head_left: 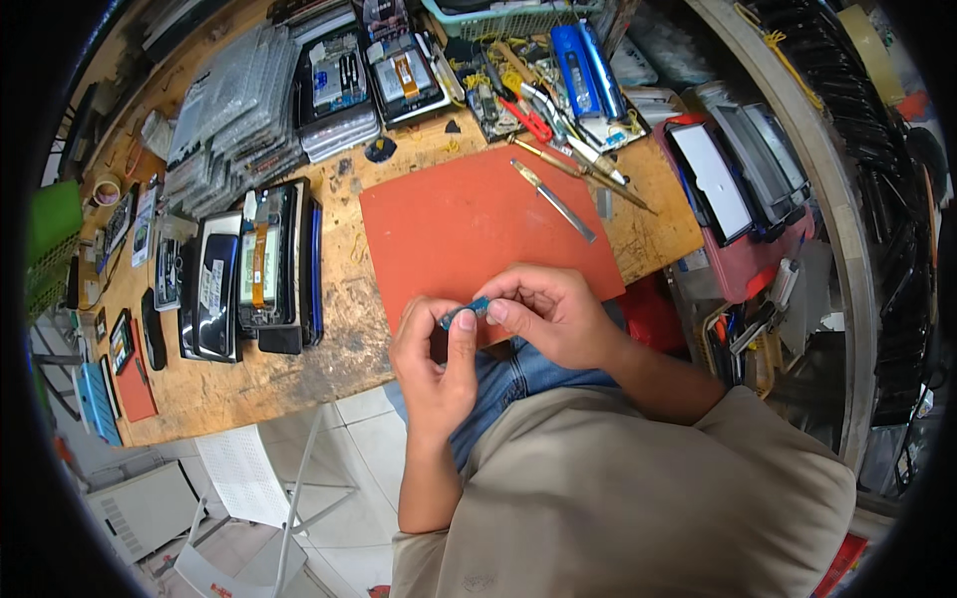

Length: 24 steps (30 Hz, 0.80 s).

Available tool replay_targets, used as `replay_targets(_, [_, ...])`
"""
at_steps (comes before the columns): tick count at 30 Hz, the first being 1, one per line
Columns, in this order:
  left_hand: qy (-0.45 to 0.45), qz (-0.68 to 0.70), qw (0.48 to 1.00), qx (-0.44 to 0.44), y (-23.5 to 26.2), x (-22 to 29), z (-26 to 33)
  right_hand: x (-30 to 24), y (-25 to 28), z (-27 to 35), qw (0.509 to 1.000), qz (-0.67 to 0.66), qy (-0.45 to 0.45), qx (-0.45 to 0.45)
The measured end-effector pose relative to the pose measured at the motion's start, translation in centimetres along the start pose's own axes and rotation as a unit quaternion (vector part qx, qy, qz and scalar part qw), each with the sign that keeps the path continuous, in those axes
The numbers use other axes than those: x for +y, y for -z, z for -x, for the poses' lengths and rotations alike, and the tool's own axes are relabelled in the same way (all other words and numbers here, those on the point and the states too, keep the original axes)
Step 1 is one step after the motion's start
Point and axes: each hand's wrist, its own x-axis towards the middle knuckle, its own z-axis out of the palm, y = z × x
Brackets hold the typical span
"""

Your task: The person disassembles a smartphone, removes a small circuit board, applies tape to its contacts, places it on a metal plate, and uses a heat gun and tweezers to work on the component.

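Both hands meet over the near edge of a reddish-orange mat (439, 219) on the wooden bench. Between them is a small blue-green piece (467, 312), perhaps a little circuit board; its exact kind is too small to tell. My left hand (436, 364) pinches its left end, thumb on top. At its right end, the thumb and forefinger of my right hand (551, 317) close on it. On the mat's far right part lies a slim metal blade-like tool (553, 201). Past it, a brass-coloured screwdriver (583, 171) rests across the mat's corner.
Opened tablets (261, 261) and stacked bubble-wrapped panels (224, 100) crowd the left side. At the back, a tray of hand tools (528, 95) holds red-handled pliers (525, 118). A pink-red bin (740, 261) with device cases stands right of the bench. A white folding chair (244, 478) is at lower left.
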Motion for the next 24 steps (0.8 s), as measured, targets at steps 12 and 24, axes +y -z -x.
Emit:
replay_targets(12, [0.044,0.053,0.997,-0.025,0.2,0.8,-0.2,-0.6,0.5,-0.3,1.000,-0.020,-0.001,-0.017])
replay_targets(24, [0.036,0.105,0.992,-0.058,0.9,1.6,-0.9,-0.9,0.7,-0.5,0.997,0.066,0.029,-0.015])
